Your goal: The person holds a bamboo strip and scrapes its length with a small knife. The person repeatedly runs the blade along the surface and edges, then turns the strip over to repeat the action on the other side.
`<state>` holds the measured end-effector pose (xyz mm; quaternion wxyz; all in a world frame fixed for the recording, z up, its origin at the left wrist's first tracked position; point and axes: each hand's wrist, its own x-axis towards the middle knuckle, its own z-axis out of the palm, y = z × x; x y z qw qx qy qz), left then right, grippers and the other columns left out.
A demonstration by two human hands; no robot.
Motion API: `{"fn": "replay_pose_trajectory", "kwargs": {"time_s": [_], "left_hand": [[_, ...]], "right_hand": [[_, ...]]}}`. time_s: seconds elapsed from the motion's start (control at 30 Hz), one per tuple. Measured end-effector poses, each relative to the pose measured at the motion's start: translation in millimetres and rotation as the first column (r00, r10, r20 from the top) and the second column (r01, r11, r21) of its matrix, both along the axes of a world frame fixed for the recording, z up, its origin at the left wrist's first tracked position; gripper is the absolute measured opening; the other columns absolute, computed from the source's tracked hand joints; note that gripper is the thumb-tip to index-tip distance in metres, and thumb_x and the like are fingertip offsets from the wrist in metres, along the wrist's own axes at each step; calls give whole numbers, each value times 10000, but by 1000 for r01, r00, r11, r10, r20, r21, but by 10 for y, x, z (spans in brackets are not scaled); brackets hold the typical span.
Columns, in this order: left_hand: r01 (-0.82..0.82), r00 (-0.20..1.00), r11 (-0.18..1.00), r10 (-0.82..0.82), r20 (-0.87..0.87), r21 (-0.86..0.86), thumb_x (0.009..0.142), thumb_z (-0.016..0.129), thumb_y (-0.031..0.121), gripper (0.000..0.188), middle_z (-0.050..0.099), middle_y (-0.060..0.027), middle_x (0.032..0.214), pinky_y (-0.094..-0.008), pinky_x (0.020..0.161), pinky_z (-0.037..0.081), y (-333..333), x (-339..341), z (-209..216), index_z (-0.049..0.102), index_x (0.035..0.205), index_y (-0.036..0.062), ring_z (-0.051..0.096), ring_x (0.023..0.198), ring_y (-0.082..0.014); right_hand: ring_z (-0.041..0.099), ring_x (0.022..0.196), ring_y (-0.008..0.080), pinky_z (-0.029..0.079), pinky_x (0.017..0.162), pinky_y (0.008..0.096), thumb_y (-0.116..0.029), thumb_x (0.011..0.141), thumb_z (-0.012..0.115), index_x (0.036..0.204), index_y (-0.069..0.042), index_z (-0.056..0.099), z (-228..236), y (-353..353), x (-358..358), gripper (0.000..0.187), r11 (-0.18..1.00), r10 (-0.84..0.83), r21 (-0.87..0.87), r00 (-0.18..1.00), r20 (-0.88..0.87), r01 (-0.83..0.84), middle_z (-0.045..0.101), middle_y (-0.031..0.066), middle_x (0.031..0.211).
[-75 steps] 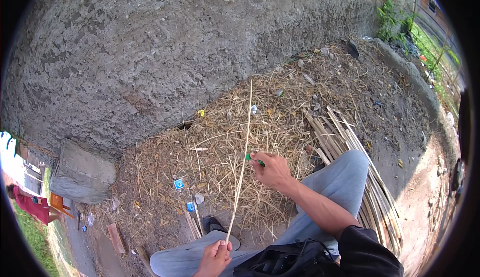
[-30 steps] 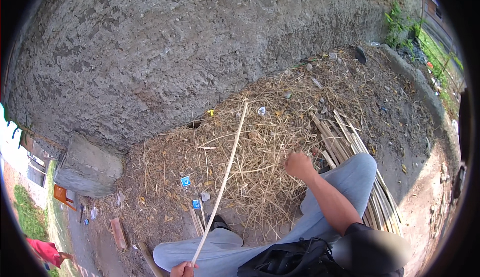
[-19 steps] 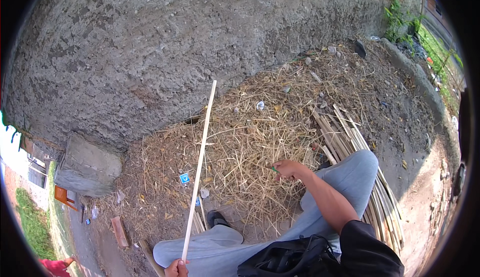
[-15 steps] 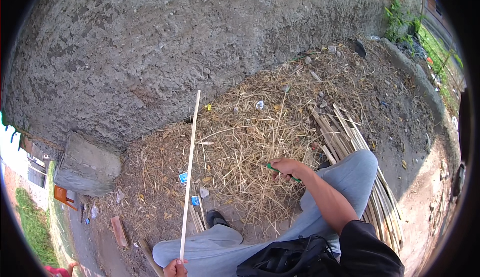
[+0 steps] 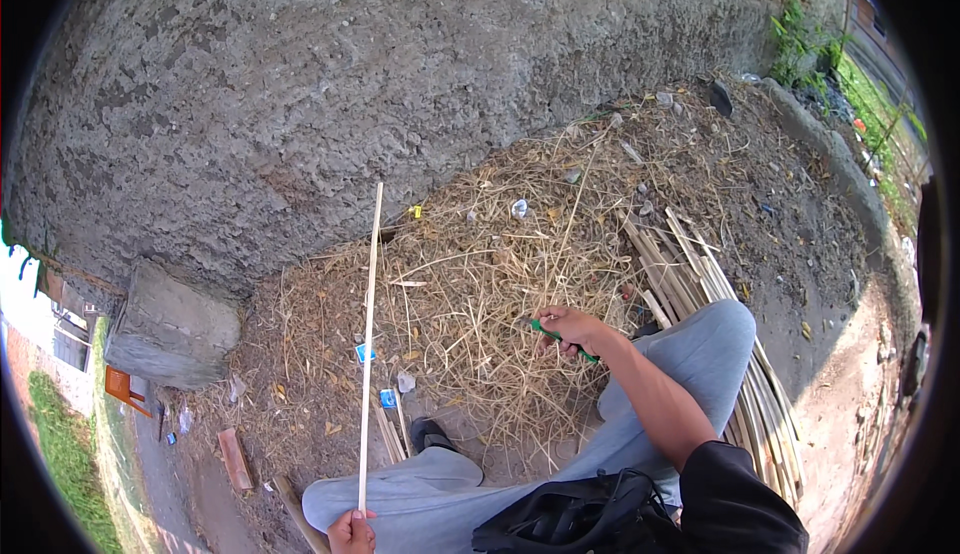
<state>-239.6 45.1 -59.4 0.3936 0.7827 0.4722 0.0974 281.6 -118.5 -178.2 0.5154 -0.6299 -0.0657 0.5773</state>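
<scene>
At the lower left, my left hand is closed round the bottom end of a long pale wooden strip, probably split bamboo. The strip stands nearly upright in the picture, its far end before the wall. My right hand is closed on a green-handled knife above the pile of shavings. Its short blade points left. From beside that hand a thin sliver runs up and right; whether the fingers hold it too, I cannot tell.
A rough grey wall rises in front, with a concrete block at its left. Several long slats lie right, partly under my bent leg. Blue boxes, a brick piece and a black shoe are left.
The pale strip's far end has swung slightly left, while my left hand stays low. The thin sliver near my right hand now leans further right and reaches higher. The knife blade now shows.
</scene>
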Motion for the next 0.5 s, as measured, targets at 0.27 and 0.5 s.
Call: {"fn": "replay_pose_trajectory", "kwargs": {"time_s": [0.27,0.5], "left_hand": [[-47,993,984,64,97,-173,1013,491,188,181,385,81,628,-199,439,271,41,-49,-83,537,874,81,352,514,-24],[-164,934,905,271,233,-394,983,531,171,161,383,77,617,-215,436,277,-127,245,197,546,851,80,346,508,-27]], "right_hand": [[278,465,40,242,386,211,-259,1005,496,1183,-186,573,-80,15,32,207,996,-86,-36,996,-23,85,546,-17,742],[588,526,163,453,482,320,-233,952,577,1170,-145,639,-136,20,-91,243,991,25,-111,726,687,71,679,81,828]]}}
